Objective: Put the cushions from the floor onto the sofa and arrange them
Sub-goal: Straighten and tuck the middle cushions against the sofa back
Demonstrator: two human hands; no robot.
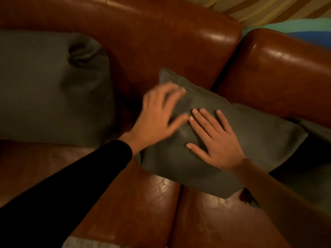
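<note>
Together, left hand and right hand touch cushion.

Long black left sleeve; right forearm apparently bare.

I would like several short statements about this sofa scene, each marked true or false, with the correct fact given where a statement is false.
1. The right hand lies flat, with straight fingers, on the middle cushion. True.
2. The left hand grips a cushion that is on the floor. False: it is blurred, but its spread fingers are on the same middle cushion, which is on the sofa.
3. The sofa is shiny brown leather. True.
4. Only one cushion is on the sofa. False: a second cushion sits further left, against the backrest.
5. Both forearms are bare. False: the left arm wears a black sleeve.
</note>
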